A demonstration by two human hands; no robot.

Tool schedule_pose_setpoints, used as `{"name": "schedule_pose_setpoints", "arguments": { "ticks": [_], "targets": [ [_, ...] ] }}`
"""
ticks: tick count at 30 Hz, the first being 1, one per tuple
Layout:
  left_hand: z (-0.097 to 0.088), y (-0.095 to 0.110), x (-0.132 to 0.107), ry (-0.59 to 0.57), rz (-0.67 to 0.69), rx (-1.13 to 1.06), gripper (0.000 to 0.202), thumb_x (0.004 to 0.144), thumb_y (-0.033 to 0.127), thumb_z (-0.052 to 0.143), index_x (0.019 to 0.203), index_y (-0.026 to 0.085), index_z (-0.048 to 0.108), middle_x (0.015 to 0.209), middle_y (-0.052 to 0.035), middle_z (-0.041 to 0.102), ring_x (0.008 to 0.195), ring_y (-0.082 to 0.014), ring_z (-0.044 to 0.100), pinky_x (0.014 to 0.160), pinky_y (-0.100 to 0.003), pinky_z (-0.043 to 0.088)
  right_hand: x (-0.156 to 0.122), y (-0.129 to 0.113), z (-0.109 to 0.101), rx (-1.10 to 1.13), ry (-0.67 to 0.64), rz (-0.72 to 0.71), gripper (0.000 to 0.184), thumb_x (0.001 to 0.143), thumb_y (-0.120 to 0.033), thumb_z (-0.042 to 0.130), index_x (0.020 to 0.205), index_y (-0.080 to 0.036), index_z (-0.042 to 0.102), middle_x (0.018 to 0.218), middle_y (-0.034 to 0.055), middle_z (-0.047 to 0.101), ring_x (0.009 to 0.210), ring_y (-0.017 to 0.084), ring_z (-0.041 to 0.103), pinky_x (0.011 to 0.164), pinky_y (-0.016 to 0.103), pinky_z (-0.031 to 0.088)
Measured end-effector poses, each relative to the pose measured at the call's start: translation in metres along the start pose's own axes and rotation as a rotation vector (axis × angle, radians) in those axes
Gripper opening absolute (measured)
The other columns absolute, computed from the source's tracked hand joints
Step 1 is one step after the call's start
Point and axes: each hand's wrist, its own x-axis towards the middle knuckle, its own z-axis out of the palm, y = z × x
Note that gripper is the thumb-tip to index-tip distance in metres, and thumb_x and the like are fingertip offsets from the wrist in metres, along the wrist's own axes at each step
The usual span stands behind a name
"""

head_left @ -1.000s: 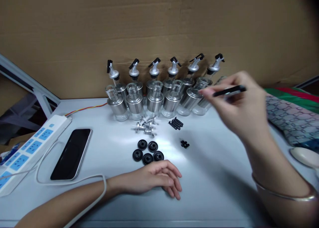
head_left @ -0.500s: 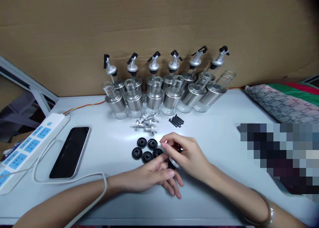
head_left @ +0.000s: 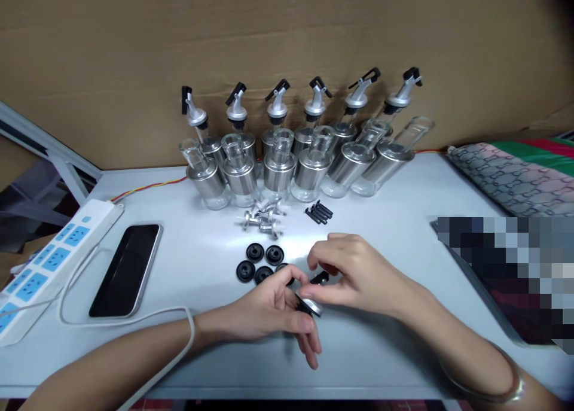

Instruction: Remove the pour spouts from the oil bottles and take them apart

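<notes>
My left hand (head_left: 273,312) is closed round the lower part of a bottle pour spout (head_left: 314,307), a silver-grey piece with a black rim and a black lever. My right hand (head_left: 359,273) comes in from the right, thumb and bent fingers at the spout's upper end near the lever; the fingers partly hide it. Just beyond my left hand lie several round black stoppers (head_left: 255,253). Farther back are a heap of silver spout bodies (head_left: 264,218) and several small black levers (head_left: 319,212).
Glass bottles (head_left: 240,180) with steel bands stand in two rows at the back; the rear ones carry pour spouts (head_left: 237,109). On the left are a phone (head_left: 128,270), a power strip (head_left: 49,261) and a white cable (head_left: 134,322) crossing my left forearm. Patterned fabric (head_left: 515,171) lies right.
My right hand has shifted slightly right and its fingers are more bent, so the black lever shows more. The pour spout has tilted between my hands. The view has moved a little.
</notes>
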Motion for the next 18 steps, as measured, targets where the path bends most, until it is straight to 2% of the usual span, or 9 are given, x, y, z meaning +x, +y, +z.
{"name": "schedule_pose_setpoints", "arguments": {
  "ticks": [3,7,9,13,18],
  "targets": [
    [0.000,0.003,-0.001,0.046,-0.011,0.035,0.051,0.076,0.041,0.075,0.103,0.019,0.037,0.075,-0.0031,0.069,0.057,-0.0158,0.068,0.059,-0.024,0.049,-0.002,-0.001,0.002,-0.037,-0.046,0.022,0.045,0.092,-0.050,0.046,0.063,-0.017,0.056,0.047,-0.0018,0.050,0.044,0.011,0.043,0.050,0.025,0.030],
    [0.003,0.009,-0.002,0.043,-0.088,0.146,0.057,0.075,0.049,0.072,0.110,0.017,0.040,0.073,-0.0018,0.067,0.046,-0.0079,0.058,0.054,-0.021,0.042,-0.001,-0.005,0.008,-0.017,-0.015,-0.003,0.044,0.095,-0.048,0.041,0.071,-0.016,0.059,0.058,0.0028,0.059,0.053,0.014,0.051,0.055,0.026,0.035],
    [0.005,0.011,-0.002,0.054,-0.110,0.203,0.055,0.075,0.053,0.070,0.104,0.016,0.043,0.065,0.0017,0.064,0.044,-0.0058,0.052,0.051,-0.020,0.038,0.000,-0.008,0.011,0.012,-0.008,-0.050,0.044,0.095,-0.049,0.039,0.075,-0.015,0.060,0.062,0.0041,0.061,0.057,0.015,0.053,0.059,0.027,0.038],
    [0.009,0.014,-0.002,0.096,-0.103,0.300,0.044,0.076,0.055,0.067,0.084,0.017,0.046,0.051,0.0069,0.052,0.049,-0.0075,0.051,0.052,-0.020,0.037,0.001,-0.010,0.014,-0.033,0.026,-0.082,0.048,0.094,-0.053,0.037,0.084,-0.013,0.060,0.068,0.0054,0.062,0.061,0.016,0.053,0.062,0.028,0.038],
    [0.010,0.020,0.000,0.090,-0.120,0.414,0.033,0.082,0.046,0.061,0.075,0.015,0.050,0.056,0.0046,0.054,0.045,-0.0045,0.043,0.046,-0.018,0.032,0.002,-0.007,0.018,-0.202,0.008,-0.068,0.059,0.096,-0.057,0.026,0.062,-0.016,0.053,0.055,0.0022,0.056,0.048,0.013,0.045,0.055,0.028,0.030]
  ]
}}
